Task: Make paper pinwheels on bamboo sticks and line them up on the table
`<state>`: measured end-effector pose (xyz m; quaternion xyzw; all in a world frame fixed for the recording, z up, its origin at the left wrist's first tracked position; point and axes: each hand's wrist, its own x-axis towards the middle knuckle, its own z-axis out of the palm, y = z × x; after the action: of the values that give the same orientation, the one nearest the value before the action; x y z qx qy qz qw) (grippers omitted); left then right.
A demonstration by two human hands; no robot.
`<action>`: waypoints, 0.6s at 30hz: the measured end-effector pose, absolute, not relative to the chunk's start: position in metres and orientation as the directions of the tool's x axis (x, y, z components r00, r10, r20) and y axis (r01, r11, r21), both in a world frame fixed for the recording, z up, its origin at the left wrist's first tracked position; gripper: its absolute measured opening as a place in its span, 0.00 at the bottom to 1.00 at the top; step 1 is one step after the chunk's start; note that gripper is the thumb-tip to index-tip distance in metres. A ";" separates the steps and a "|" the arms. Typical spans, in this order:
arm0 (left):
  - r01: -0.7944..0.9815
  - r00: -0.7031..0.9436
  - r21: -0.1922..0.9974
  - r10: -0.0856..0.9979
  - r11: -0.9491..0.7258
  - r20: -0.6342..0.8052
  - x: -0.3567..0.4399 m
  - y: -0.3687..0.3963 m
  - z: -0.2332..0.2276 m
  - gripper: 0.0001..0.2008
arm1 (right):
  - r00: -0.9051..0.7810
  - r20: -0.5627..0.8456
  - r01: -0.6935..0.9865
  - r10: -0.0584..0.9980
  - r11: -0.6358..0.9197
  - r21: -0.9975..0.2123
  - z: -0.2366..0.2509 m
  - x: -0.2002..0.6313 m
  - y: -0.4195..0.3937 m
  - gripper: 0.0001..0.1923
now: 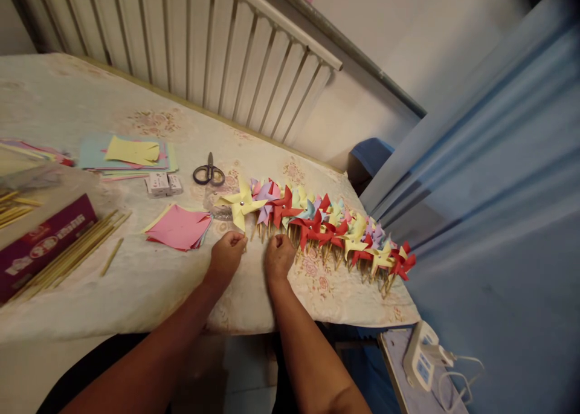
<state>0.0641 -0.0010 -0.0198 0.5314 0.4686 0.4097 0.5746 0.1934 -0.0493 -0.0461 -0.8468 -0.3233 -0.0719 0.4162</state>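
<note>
My left hand is closed on the thin stick of a yellow paper pinwheel, whose blades stand just above the fingers. Close by on the right, my right hand is pinched at the front of a row of finished pinwheels, beside their sticks; whatever lies between its fingertips is too small to make out. Red pinwheels and a purple pinwheel stand in that row, along with yellow and blue ones. Left of my hands lies a stack of pink paper squares.
Black-handled scissors lie behind the squares, near small white boxes and coloured sheets. At left are a purple box and a bundle of sticks. A radiator lines the back; a power strip sits lower right.
</note>
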 end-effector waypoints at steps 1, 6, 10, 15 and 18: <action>0.029 0.227 0.995 0.969 0.098 -0.102 0.064 -0.001 -0.020 0.08 | 0.778 0.393 0.611 0.490 -0.444 -0.656 -0.046 0.193 -0.049 0.10; 0.031 0.229 0.996 0.969 0.085 -0.090 0.062 -0.003 -0.018 0.08 | 0.766 0.405 0.626 0.499 -0.436 -0.647 -0.044 0.192 -0.050 0.10; 0.024 0.230 0.996 0.969 0.086 -0.089 0.060 -0.004 -0.016 0.08 | 0.772 0.389 0.619 0.503 -0.455 -0.640 -0.041 0.190 -0.050 0.10; 0.027 0.231 0.997 0.970 0.074 -0.078 0.059 -0.001 -0.021 0.08 | 0.777 0.380 0.616 0.503 -0.477 -0.628 -0.040 0.189 -0.050 0.09; 0.020 0.235 0.997 0.969 0.071 -0.073 0.060 0.000 -0.024 0.09 | 0.776 0.377 0.618 0.506 -0.491 -0.613 -0.040 0.189 -0.050 0.09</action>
<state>0.0599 -0.0004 -0.0235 0.5402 0.4578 0.4157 0.5707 0.1892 -0.0497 -0.0404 -0.8605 -0.3266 -0.0732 0.3841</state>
